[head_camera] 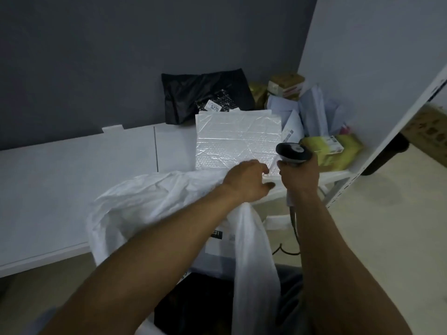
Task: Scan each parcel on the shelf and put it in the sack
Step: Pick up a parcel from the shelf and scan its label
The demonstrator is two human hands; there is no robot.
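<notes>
Shelf [72, 189]: left part bare, several parcels piled at right end, so much is judged left to do. Sack [150, 201] is held open below shelf's front edge, w/ a dark parcel [193, 301] already inside. White bubble parcel [237, 141] lies flat at front edge, likely next. Scanner [292, 151] is gripped by right hand [300, 177]. Left hand [246, 182] is curved at parcel's nr edge; grip can't be told. Room is open leftwards; right is crowded.
</notes>
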